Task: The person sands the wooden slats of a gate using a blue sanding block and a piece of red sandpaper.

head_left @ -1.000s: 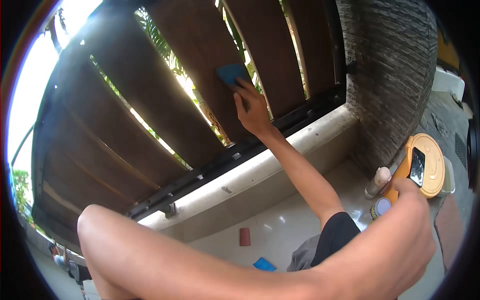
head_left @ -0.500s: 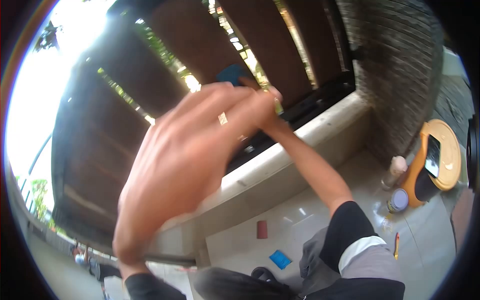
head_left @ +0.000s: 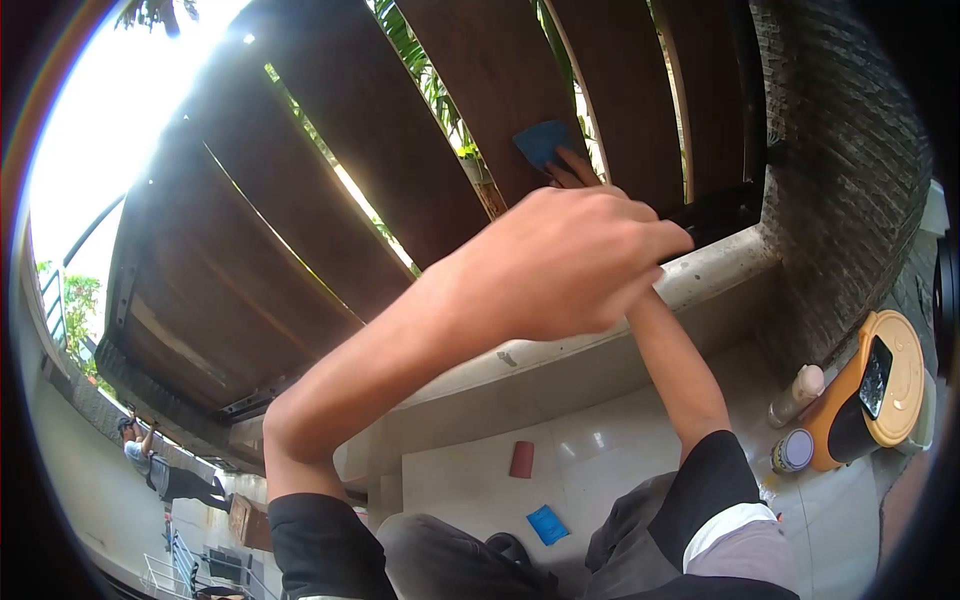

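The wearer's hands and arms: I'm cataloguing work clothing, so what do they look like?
The left hand and partly hidden right hand show no gloves. The left sleeve is short and mainly black; the right sleeve is black with a white band and greyish section.

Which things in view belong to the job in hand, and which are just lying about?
In the job:
blue sheet, right hand on it
dark slat behind it

Apparently lying about:
red piece and blue piece on the floor (perhaps spares)
phone on orange container
bottle
tin

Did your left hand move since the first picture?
Yes: the left hand has gone leftward, away from the phone, and is now in front of the right arm.
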Tool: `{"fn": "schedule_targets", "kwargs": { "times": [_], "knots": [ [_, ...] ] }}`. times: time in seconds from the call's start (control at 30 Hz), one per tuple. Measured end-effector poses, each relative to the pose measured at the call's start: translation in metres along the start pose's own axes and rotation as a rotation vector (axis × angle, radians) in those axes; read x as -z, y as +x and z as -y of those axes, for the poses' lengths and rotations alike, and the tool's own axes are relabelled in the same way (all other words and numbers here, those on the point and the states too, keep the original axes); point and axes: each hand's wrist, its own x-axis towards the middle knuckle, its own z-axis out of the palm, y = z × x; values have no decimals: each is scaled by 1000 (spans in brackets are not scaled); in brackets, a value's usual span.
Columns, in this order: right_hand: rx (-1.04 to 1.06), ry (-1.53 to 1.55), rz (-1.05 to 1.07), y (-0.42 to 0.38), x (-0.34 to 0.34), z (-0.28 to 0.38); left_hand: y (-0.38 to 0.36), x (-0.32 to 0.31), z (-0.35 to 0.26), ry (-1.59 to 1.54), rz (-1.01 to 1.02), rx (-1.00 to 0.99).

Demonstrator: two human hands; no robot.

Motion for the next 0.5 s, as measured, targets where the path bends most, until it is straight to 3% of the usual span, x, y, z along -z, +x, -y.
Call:
{"fn": "schedule_targets", "kwargs": {
  "times": [0.07,0.17,0.2,0.23,0.27,0.43,0.5],
  "knots": [
    [-12,-1,-22,-3,-2,2,13,7,-19,-28,313,63],
    [28,-96,17,-2,3,7,31,16,-54,-67,344,-59],
    [19,-110,48,-2,6,8,35,8,-59,-25,331,-327],
    [56,-142,63,-2,6,4,54,13,-83,1,656,-228],
    [57,-149,69,-3,6,3,56,9,-97,36,524,-381],
    [49,-141,81,-5,4,5,47,43,-142,120,552,-495],
    [49,-154,73,-5,6,4,36,24,-134,322,-15,-534]
  ]
}}
